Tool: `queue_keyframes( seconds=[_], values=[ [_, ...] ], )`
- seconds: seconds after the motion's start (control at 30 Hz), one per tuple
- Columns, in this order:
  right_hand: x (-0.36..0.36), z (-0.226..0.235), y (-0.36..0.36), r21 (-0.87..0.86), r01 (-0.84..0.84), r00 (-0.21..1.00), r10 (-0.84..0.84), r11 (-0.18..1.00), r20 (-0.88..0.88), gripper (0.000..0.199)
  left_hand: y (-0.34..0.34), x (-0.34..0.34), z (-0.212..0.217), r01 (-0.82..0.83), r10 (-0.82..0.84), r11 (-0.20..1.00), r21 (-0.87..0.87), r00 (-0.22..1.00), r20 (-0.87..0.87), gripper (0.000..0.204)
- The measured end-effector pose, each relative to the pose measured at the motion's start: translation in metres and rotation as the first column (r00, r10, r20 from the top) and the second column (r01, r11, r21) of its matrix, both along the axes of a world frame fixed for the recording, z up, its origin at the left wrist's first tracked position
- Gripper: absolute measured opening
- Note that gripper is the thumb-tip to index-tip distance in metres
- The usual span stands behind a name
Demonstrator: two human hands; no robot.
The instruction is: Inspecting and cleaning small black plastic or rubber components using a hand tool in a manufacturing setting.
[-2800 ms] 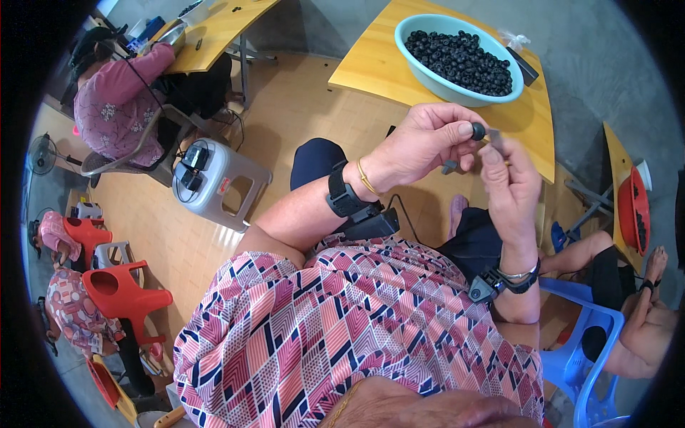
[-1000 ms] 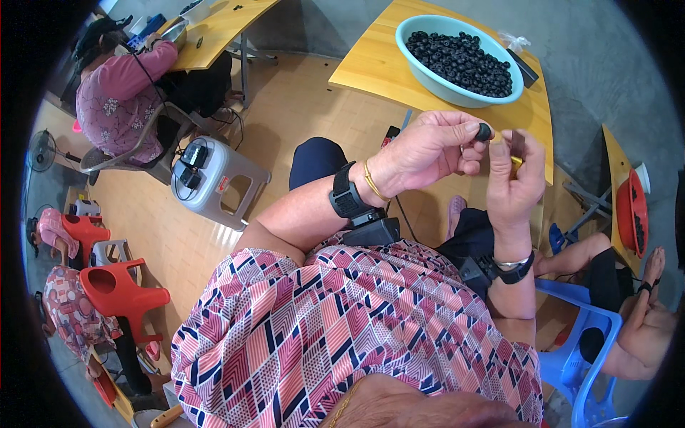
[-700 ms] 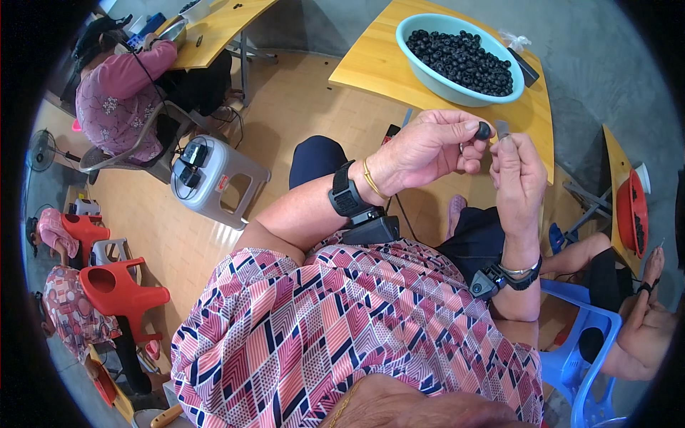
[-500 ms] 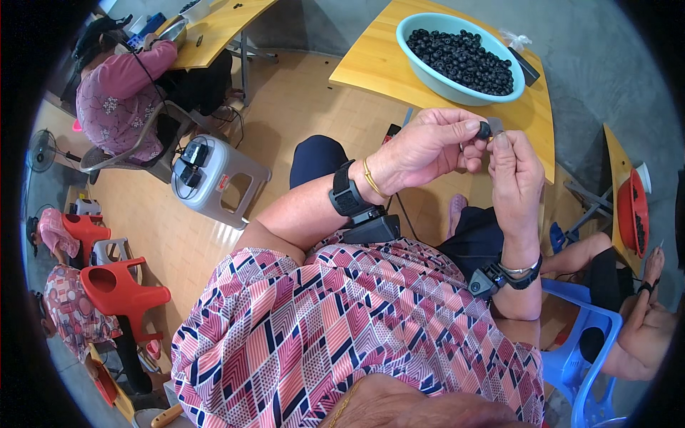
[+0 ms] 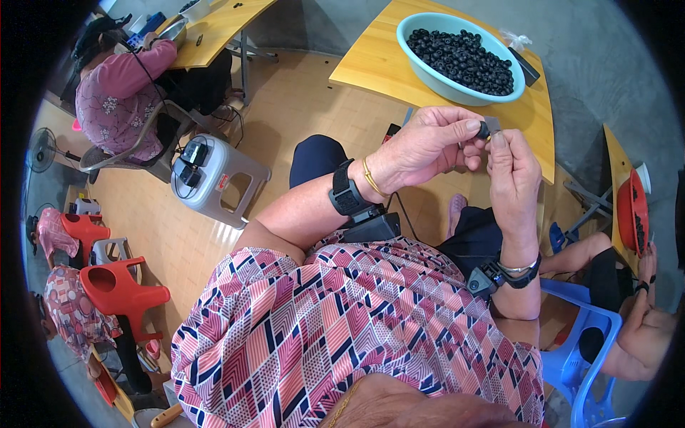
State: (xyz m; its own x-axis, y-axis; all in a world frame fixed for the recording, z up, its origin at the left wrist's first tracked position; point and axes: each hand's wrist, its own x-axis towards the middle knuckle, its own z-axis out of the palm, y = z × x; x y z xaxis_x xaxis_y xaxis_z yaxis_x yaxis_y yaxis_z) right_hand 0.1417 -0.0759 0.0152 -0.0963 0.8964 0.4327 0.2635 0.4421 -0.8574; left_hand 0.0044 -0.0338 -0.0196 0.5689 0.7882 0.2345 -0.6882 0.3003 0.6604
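My left hand [image 5: 439, 139] is closed, pinching a small round black piece [image 5: 484, 130] between thumb and fingers. Right beside it, my right hand [image 5: 512, 160] is closed too, its thumb pressed on the index finger near the black piece. What the right fingers hold, if anything, is too small or hidden to make out. Just beyond both hands, on the yellow table [image 5: 371, 64], stands a light blue basin [image 5: 446, 91] full of similar black ring-like pieces [image 5: 464, 60].
A black box-like object [image 5: 526, 68] and a clear plastic bag [image 5: 515, 39] lie beside the basin. A grey stool [image 5: 221, 178] with devices and cables stands at left, near a seated co-worker [image 5: 125, 107]. Red stools [image 5: 125, 292] are farther left; a blue chair [image 5: 581, 335] is at right.
My right hand has shifted slightly left and up, closer to the black piece. My left hand stays nearly in place, still gripping it. The co-worker at right has moved a hand up toward a red basin.
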Motion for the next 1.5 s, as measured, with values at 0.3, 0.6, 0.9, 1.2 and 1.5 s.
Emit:
queue_keyframes(
  seconds=[0.3,0.6,0.9,1.2,1.5],
  values=[
    [0.001,-0.005,0.000,0.050,-0.044,0.998,0.041,0.998,0.056,0.022,0.002,-0.003,-0.003,-0.042,0.043,0.998,0.045,0.999,-0.024,0.020],
    [0.002,-0.014,0.005,0.085,-0.054,0.997,0.050,0.995,0.054,0.023,0.004,-0.005,-0.007,-0.057,0.063,0.997,0.046,0.990,-0.125,0.019],
    [-0.002,-0.018,-0.002,0.059,-0.038,0.997,0.033,0.998,0.072,0.020,0.005,-0.006,-0.008,0.011,-0.008,0.999,0.034,0.995,-0.100,0.019],
    [0.021,-0.019,0.002,0.105,0.016,0.998,-0.010,0.994,-0.063,0.013,0.005,-0.007,-0.001,0.083,-0.083,0.996,-0.010,0.996,-0.027,0.026],
    [0.001,-0.005,0.007,0.254,0.001,1.000,-0.006,0.967,0.016,0.015,0.000,-0.003,0.004,0.072,-0.073,0.997,-0.039,0.997,-0.013,0.023]
  ],
)
